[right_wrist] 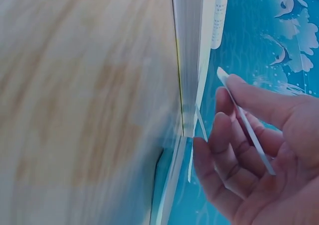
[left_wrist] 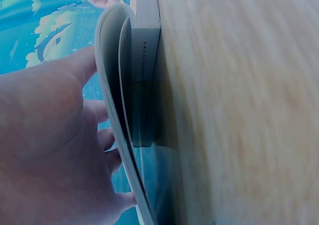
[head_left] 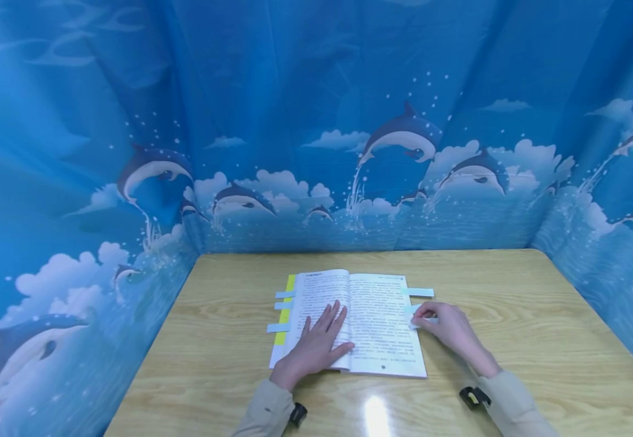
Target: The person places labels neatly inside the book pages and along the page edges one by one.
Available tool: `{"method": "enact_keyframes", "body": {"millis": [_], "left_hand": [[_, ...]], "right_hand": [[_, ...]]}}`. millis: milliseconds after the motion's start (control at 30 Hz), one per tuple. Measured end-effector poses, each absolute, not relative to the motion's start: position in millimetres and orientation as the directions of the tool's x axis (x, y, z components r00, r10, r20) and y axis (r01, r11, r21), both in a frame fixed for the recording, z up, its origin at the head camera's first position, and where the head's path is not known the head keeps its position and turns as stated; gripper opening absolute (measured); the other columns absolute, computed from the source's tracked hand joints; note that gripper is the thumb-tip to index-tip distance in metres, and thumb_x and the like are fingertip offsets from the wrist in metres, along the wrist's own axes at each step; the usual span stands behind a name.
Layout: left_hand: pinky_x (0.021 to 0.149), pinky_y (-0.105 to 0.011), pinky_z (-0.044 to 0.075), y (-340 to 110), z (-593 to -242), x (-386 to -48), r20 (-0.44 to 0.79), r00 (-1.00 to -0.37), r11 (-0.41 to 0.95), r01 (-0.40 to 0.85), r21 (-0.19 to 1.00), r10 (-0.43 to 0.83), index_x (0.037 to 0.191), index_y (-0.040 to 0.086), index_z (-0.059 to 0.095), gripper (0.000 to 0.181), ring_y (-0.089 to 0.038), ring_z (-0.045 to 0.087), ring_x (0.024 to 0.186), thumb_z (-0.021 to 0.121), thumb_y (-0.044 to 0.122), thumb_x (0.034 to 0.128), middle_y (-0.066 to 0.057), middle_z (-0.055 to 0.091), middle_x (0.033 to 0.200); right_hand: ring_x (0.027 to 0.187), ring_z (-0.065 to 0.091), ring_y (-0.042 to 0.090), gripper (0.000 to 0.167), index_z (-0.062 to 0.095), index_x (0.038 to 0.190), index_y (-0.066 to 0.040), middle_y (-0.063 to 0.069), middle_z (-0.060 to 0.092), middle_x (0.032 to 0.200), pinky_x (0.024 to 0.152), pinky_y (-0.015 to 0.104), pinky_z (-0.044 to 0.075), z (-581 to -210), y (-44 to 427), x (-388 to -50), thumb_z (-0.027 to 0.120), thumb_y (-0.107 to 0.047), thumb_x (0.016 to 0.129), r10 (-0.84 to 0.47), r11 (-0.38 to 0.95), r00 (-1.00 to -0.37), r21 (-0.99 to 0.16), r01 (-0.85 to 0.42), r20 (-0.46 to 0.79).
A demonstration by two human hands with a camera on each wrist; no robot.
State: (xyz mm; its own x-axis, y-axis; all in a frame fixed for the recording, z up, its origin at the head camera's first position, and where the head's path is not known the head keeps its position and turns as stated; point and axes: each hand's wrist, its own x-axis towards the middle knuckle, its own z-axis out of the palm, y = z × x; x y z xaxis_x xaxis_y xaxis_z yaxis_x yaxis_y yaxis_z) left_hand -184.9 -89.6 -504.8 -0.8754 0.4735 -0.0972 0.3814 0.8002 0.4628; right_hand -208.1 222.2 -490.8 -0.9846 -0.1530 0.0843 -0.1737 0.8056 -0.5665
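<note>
An open book [head_left: 384,340] with printed pages lies on the table. My left hand [head_left: 318,346] rests on its left page, fingers extended and spread. In the left wrist view, that hand [left_wrist: 50,140] lies along the raised pages. Just at the right page's edge, my right hand [head_left: 453,331] pinches a pale blue paper strip [right_wrist: 246,125] between thumb and fingers; the strip's far end runs across the palm. Two other pale strips stick out by this hand: an upper strip [head_left: 421,292] and a lower strip [head_left: 413,309], partly behind the fingers.
Several light blue strips [head_left: 279,328] jut from the book's left side, over a yellow band [head_left: 283,317]. The wooden table [head_left: 212,358] extends around the book. A blue dolphin-print curtain [head_left: 294,121] stands behind and at both sides. Black devices [head_left: 474,397] sit at the wrists.
</note>
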Motion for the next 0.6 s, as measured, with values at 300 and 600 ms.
{"method": "enact_keyframes", "body": {"millis": [300, 600], "left_hand": [[0.122, -0.064, 0.007, -89.8, -503.1, -184.5, -0.103, -0.873, 0.798, 0.380, 0.468, 0.476, 0.164, 0.016, 0.015, 0.076, -0.026, 0.008, 0.157, 0.045, 0.053, 0.1047, -0.005, 0.005, 0.171], [0.122, -0.065, 0.008, -90.0, -504.0, -184.6, -0.100, -0.871, 0.796, 0.386, 0.466, 0.481, 0.164, 0.015, 0.016, 0.075, -0.028, 0.009, 0.157, 0.045, 0.053, 0.1048, -0.006, 0.006, 0.171]], "right_hand": [[0.079, 0.063, 0.015, 0.005, 0.075, 0.085, -0.015, -0.005, 0.070, 0.081, 0.076, 0.043, 0.051, -490.2, 217.6, -213.2, 0.078, -0.018, 0.087, -0.155, 0.813, -0.987, -0.572, -0.109, -0.032], [0.073, 0.059, 0.012, 0.006, 0.076, 0.085, -0.015, -0.006, 0.069, 0.079, 0.069, 0.035, 0.047, -492.8, 216.3, -215.5, 0.079, -0.020, 0.086, -0.144, 0.823, -0.989, -0.560, -0.097, -0.041]]}}
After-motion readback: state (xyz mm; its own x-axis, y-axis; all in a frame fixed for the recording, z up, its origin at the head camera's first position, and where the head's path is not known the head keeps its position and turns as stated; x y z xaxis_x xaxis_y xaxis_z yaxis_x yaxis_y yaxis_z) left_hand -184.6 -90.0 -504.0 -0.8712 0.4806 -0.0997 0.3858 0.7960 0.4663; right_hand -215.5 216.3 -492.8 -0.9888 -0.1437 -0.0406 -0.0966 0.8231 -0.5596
